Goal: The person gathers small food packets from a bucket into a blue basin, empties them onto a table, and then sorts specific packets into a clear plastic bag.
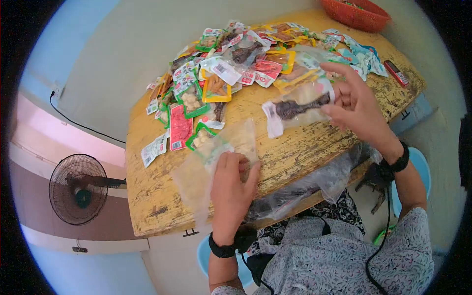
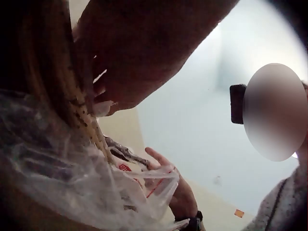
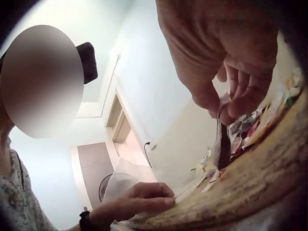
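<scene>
My right hand pinches one end of a clear snack packet with a long dark-brown piece of food inside. The packet is tilted over the table, its white labelled end toward the left. In the right wrist view the thumb and fingertips of the right hand grip the packet's edge. At the front of the table my left hand holds a thin see-through plastic bag by its edge. Part of that bag covers a green-edged packet of pale pieces.
A large heap of snack packets covers the back of the worn yellow table. A red basket stands at the far right corner, near a red phone. Clear plastic sheeting lies under the front edge; a fan stands left.
</scene>
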A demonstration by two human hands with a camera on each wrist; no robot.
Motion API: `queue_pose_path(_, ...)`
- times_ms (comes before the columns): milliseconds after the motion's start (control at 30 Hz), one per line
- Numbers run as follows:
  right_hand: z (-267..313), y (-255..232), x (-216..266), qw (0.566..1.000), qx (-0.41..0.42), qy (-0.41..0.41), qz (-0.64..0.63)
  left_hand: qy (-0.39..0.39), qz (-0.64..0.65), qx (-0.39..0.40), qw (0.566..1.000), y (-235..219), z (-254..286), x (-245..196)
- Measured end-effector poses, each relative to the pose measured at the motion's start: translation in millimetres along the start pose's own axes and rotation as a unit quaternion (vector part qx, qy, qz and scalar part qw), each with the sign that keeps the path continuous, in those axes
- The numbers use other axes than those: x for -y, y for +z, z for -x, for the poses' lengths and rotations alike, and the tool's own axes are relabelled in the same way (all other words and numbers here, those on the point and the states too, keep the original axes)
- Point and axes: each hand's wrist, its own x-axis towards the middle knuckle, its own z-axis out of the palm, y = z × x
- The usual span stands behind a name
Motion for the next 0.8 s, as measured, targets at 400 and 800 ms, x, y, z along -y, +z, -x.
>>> queue_pose_path(400,32.9,-0.4,-26.0,0.988,0.029,0.086,-0.123,-0.178,0.3,0.066,0.935,-14.4,11.2,16.9)
queue_pose_path(800,47.7,0.7,-34.5,0.99,-0.058,0.053,-0.117,-0.061,0.072,0.039,0.995,-2.8,5.9,-6.9)
